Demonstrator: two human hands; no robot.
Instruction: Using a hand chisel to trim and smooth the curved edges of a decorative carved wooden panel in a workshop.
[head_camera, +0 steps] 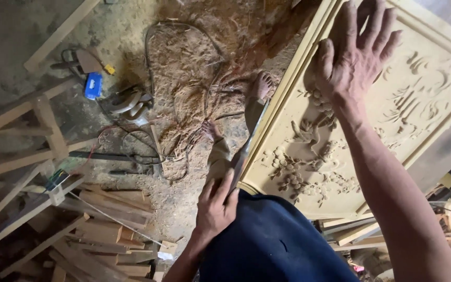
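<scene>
A large pale wooden panel (418, 99) carved with flowers, leaves and fruit stands tilted at the right. My right hand (358, 55) rests flat on its carved face near the upper left, fingers spread. My left hand (216, 206) grips the panel's lower left edge, by my dark blue clothing (272, 243). My bare feet (259, 86) stand on the sawdust-covered floor below.
A power tool (129, 104) with a tangle of cables lies on the floor, next to a blue object (93, 85). Wooden frames (22, 136) and stacked offcuts (105, 230) fill the left and lower left. More wood strips (356, 232) lie under the panel at the right.
</scene>
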